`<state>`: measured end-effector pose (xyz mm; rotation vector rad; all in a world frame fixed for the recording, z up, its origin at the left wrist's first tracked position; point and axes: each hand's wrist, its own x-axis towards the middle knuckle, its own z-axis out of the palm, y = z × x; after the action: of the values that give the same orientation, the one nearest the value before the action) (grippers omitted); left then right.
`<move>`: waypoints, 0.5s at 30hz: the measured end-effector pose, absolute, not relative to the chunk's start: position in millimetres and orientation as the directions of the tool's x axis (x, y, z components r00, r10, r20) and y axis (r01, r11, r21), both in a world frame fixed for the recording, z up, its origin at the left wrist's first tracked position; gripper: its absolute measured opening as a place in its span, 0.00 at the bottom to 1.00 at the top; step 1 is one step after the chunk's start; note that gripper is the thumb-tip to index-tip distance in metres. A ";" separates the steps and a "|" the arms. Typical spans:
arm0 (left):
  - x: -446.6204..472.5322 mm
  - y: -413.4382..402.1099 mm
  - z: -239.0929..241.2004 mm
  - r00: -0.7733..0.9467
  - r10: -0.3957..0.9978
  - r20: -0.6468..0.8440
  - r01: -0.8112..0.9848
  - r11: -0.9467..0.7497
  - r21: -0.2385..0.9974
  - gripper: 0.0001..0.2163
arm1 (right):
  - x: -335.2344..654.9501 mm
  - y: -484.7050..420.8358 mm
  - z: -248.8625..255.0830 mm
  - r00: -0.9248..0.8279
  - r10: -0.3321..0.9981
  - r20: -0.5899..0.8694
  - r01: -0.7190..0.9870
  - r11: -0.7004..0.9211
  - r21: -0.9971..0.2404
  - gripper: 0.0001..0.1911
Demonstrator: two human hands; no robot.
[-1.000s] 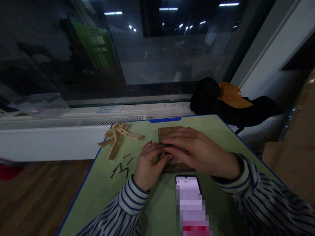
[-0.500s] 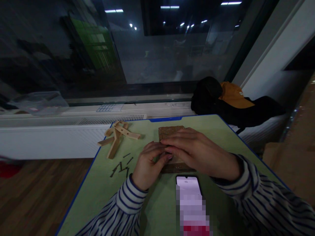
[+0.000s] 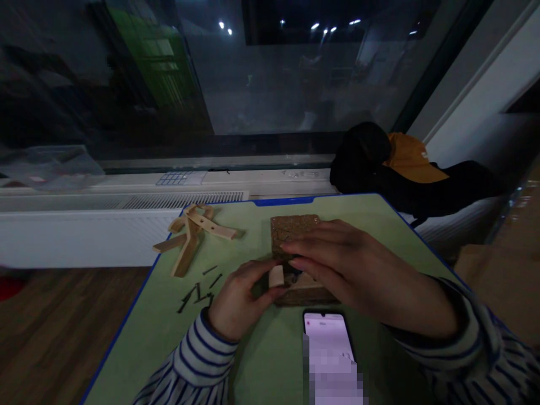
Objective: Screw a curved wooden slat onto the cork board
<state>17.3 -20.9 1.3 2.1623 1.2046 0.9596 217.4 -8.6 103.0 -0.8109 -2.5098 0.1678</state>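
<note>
My left hand (image 3: 244,298) pinches the end of a pale wooden piece (image 3: 276,276) between thumb and fingers. This piece lies over a brown, shiny-looking slab (image 3: 291,225) on the table. My right hand (image 3: 346,264) reaches over the slab from the right, its fingers close together above the wooden piece. Something small and dark shows by the right fingertips, but I cannot make it out. To the left lie several dark screws or nails (image 3: 198,291). Behind them is a small heap of curved pale wooden pieces (image 3: 188,244), one with holes.
A phone (image 3: 329,337) with a lit screen lies in front of the slab. The green table (image 3: 261,360) has a blue edge. Beyond it are a white radiator (image 3: 84,236) and a windowsill, with a dark garment and an orange cap (image 3: 415,160) at the right.
My left hand has drawn slightly left and down, so the wooden piece's end now shows. My right hand has moved a little to the right. The camera view has shifted slightly.
</note>
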 end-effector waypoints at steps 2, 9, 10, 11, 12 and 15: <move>16.5 -21.4 1.0 0.359 0.874 0.326 0.544 -0.480 0.688 0.17 | 218.0 -6.9 102.6 -0.701 0.572 0.427 0.518 0.819 -0.247 0.12; 14.6 -21.1 -0.3 0.381 0.859 0.341 0.532 -0.506 0.679 0.18 | 219.2 -6.6 103.4 -0.718 0.565 0.407 0.517 0.824 -0.232 0.12; 14.6 -20.9 -0.8 0.383 0.857 0.344 0.533 -0.509 0.676 0.18 | 219.4 -7.0 103.7 -0.720 0.562 0.407 0.512 0.826 -0.234 0.12; 14.6 -20.8 -1.4 0.382 0.854 0.352 0.535 -0.515 0.670 0.18 | 219.5 -7.2 103.8 -0.719 0.561 0.409 0.511 0.827 -0.235 0.13; 14.6 -20.9 -1.9 0.382 0.851 0.361 0.539 -0.522 0.661 0.18 | 219.6 -7.1 103.8 -0.717 0.565 0.409 0.513 0.824 -0.239 0.13; 14.4 -22.2 -2.4 0.387 0.840 0.381 0.546 -0.541 0.640 0.16 | 219.0 -5.5 103.3 -0.709 0.581 0.399 0.520 0.814 -0.260 0.12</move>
<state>14.4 -22.2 -2.4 2.2388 1.1954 0.9695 219.0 -5.5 103.3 -0.8182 -2.5276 0.1754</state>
